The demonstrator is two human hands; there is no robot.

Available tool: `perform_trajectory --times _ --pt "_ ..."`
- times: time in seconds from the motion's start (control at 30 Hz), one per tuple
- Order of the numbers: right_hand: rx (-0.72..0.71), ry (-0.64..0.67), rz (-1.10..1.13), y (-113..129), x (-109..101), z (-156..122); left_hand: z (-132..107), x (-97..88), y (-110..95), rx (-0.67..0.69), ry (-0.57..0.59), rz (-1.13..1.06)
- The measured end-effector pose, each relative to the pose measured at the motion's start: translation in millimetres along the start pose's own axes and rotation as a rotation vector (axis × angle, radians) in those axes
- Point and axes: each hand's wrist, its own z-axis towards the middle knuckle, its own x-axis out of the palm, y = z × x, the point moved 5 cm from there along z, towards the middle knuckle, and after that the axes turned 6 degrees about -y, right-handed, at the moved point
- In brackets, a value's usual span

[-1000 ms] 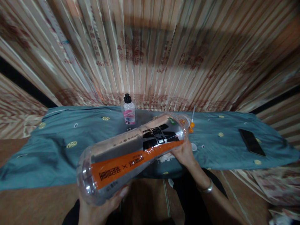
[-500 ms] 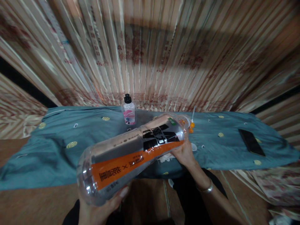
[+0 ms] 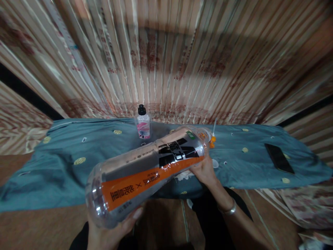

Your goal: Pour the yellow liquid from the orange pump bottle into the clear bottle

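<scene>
A large clear plastic bottle [image 3: 145, 173] with an orange, black and silver label lies almost on its side in front of me, its base toward me. My left hand [image 3: 111, 232] cups the base from below. My right hand [image 3: 205, 170] grips the bottle's far end near the neck, fingers wrapped under it. An orange-tipped tube [image 3: 213, 137] lies just past the bottle's far end.
A teal cloth [image 3: 52, 163] covers the surface ahead. On it stand a small pink-labelled bottle with a black cap [image 3: 143, 123] and, at the right, a black phone [image 3: 279, 158]. A striped curtain [image 3: 166, 55] hangs behind.
</scene>
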Motion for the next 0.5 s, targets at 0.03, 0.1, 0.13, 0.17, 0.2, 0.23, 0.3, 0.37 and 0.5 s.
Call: perform_trajectory --times 0.03,0.1,0.13,0.17,0.2,0.23,0.3,0.37,0.5 --pt "0.002 0.001 0.005 -0.1 0.0 0.1 -0.6 1.3 -3.4 -0.008 -0.006 0.007" --pt "0.009 0.002 0.007 -0.5 -0.1 0.2 -1.6 3.9 -12.0 -0.009 -0.014 -0.019" --pt "0.012 0.002 0.007 -0.7 0.0 0.2 -2.0 5.3 -16.4 -0.001 -0.014 -0.033" --pt "0.016 0.003 0.008 -0.9 0.1 0.2 -2.2 6.4 -20.2 0.01 -0.013 -0.039" --pt "0.021 0.006 0.008 -1.1 0.3 0.1 -2.2 7.2 -23.1 0.023 -0.012 -0.038" --pt "0.027 0.009 0.007 -1.2 0.5 0.0 -2.1 7.6 -24.9 0.035 -0.01 -0.029" --pt "0.035 0.013 0.005 -1.1 0.6 0.0 -1.6 7.8 -24.9 0.048 -0.003 -0.004" --pt "0.035 0.009 0.007 -0.4 0.3 0.2 -0.8 6.8 -21.4 0.048 0.0 0.007" --pt "0.035 0.007 0.006 0.2 0.0 0.7 -0.2 5.3 -14.0 0.046 0.011 0.021"
